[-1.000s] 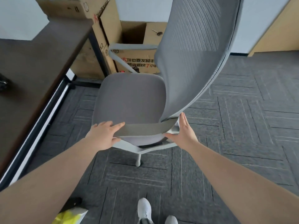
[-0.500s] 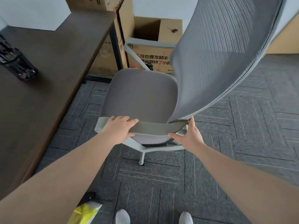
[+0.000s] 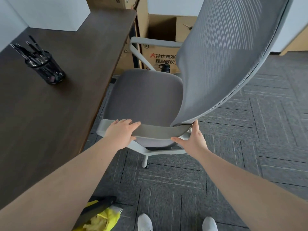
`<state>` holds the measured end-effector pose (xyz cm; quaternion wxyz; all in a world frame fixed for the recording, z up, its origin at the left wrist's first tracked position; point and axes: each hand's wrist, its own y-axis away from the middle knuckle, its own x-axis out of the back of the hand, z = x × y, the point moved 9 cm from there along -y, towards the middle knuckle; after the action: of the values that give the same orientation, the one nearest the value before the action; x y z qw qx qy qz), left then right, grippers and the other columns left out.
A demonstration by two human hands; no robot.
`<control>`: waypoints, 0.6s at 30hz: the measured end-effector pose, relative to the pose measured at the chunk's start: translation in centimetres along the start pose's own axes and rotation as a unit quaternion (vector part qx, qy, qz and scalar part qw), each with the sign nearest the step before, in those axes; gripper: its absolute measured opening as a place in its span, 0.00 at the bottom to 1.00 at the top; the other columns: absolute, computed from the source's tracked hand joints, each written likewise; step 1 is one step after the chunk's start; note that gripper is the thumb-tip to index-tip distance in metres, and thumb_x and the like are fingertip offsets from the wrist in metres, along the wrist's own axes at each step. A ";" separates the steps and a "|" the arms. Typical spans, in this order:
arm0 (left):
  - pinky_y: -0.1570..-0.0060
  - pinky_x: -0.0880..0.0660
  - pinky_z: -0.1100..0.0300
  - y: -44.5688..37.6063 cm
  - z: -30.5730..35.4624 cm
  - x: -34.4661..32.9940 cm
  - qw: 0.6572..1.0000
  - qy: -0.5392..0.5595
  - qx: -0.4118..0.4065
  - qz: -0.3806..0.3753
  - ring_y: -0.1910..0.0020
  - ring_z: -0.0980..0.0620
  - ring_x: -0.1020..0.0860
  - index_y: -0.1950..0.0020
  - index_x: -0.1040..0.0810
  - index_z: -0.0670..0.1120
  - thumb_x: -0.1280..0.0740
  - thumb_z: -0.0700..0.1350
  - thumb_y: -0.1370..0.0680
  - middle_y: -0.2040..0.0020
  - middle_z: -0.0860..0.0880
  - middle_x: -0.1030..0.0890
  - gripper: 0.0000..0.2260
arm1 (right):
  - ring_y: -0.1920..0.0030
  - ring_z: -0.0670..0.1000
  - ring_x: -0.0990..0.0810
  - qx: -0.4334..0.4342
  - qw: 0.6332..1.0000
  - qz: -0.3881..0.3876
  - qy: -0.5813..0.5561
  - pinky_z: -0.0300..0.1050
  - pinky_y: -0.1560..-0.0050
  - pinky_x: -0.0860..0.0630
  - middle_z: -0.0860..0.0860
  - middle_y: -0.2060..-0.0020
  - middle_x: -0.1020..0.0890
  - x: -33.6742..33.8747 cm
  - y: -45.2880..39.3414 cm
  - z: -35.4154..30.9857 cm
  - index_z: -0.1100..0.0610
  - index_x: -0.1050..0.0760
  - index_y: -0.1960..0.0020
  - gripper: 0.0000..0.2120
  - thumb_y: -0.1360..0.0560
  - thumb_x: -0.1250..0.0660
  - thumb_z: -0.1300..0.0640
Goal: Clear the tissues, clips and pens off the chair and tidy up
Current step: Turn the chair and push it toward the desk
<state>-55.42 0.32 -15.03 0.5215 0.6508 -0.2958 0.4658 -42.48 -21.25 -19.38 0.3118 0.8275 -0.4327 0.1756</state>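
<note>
Grey office chair (image 3: 146,95) standing on carpet just beside the long edge of a dark desk (image 3: 66,100). Seat cushion bare, grey fabric; mesh back tall and curved; pale grey armrests and frame. Pens (image 3: 28,49), dark, standing tilted in a black mesh cup (image 3: 45,69) near the desk's far left corner. Tissues and clips not discernible.

Both hands are on the near armrest (image 3: 156,130) of the grey chair (image 3: 145,95): the left hand (image 3: 121,132) lies over it, the right hand (image 3: 191,140) holds its end. The seat is bare. A black pen holder (image 3: 46,69) stands on the dark surface (image 3: 75,97).
</note>
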 end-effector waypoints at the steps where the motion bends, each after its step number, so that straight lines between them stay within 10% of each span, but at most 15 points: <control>1: 0.28 0.39 0.49 0.1 -0.6 0.0 1.000 -0.002 0.001 0.002 0.28 0.46 0.34 0.23 0.45 0.53 0.39 0.53 0.20 0.28 0.47 0.32 0.27 | 0.29 0.52 0.33 0.002 1.000 -0.001 -0.004 0.51 0.35 0.29 0.45 0.27 0.34 -0.5 0.0 -0.5 0.45 0.55 0.23 0.53 0.35 0.22 0.47; 18: 0.29 0.37 0.48 0.7 -1.6 0.2 0.999 -0.017 0.001 -0.032 0.27 0.45 0.36 0.22 0.48 0.52 0.37 0.54 0.22 0.27 0.46 0.35 0.32 | 0.33 0.56 0.27 -0.028 0.996 -0.022 0.085 0.53 0.43 0.22 0.49 0.25 0.37 -1.1 0.4 -2.2 0.47 0.62 0.22 0.56 0.34 0.24 0.43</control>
<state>-56.41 1.72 -14.52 0.5307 0.6680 -0.2834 0.4380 -43.46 -19.27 -18.28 0.3746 0.8098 -0.3907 0.2264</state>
